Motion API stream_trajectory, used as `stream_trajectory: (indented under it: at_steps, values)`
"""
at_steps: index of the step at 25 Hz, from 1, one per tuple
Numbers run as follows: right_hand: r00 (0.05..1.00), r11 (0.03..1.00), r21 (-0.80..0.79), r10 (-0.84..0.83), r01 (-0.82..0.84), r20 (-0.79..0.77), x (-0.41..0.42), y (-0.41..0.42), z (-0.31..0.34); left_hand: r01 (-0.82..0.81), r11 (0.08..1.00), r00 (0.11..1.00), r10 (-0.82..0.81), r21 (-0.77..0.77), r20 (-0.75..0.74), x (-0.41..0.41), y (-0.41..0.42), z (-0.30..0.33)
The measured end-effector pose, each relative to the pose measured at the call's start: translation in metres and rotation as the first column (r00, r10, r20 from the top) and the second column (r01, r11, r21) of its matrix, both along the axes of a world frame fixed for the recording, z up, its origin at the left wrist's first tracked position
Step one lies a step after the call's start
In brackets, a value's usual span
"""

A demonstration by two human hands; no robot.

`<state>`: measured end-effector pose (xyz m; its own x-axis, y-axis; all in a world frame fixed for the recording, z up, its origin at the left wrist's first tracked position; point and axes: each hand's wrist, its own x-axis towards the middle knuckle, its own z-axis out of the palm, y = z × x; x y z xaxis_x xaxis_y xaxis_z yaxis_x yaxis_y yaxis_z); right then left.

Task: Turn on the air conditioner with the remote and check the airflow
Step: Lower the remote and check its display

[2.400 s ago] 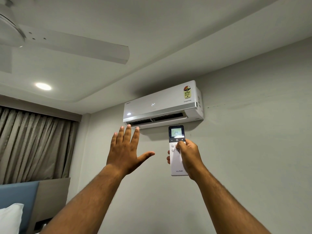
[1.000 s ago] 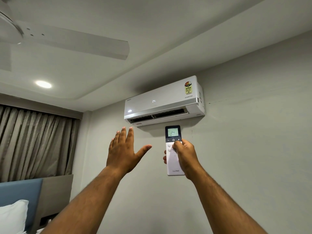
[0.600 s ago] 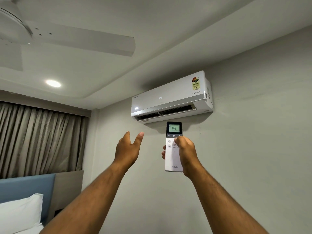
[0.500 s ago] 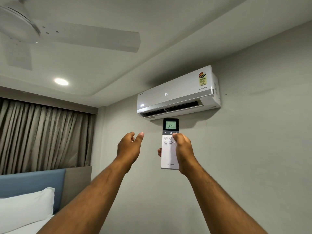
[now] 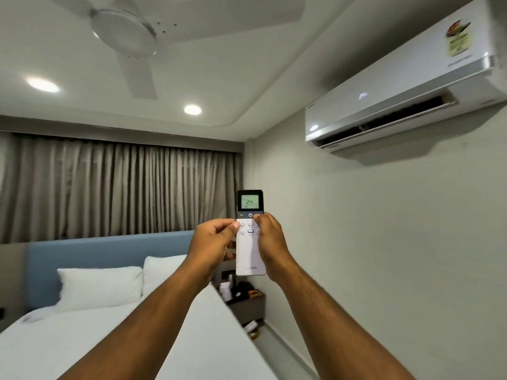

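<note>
**AC running, both hands on remote**

You're holding the remote (image 5: 250,242) upright in front of you, below and left of the air conditioner (image 5: 406,91). Your right hand (image 5: 270,245) is wrapping its right edge, thumb lying on the upper buttons. Your left hand (image 5: 212,244) is pinching the left edge, fingers curled in. The remote's screen is reading 24, the unit's panel is glowing and its louver is sitting open, so power-on looks done. No hand is feeling the airflow now.

Room was evenly, softly lit by two recessed ceiling lights (image 5: 192,109) beside the ceiling fan (image 5: 124,34). Air conditioner (image 5: 406,86) cast a soft shadow on the wall below. Motion blur smeared its label; wide-angle bending showed near that edge.
</note>
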<state>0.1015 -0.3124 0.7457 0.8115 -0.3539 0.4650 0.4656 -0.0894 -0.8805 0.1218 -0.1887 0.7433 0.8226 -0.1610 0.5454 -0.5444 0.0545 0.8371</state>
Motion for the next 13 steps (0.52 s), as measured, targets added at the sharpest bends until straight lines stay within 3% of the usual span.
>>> stream_trajectory:
  at_steps: [6,13]
  values:
    - [0.961,0.973,0.022,0.229,-0.228,-0.158,0.041,0.072,-0.045,-0.192,0.981,0.972,0.195,0.037,-0.127,0.022,0.072,-0.046]
    - [0.887,0.942,-0.005,0.314,-0.336,-0.339,0.067,0.100,-0.132,-0.300,0.951,0.884,0.308,0.080,-0.351,0.043,0.113,-0.135]
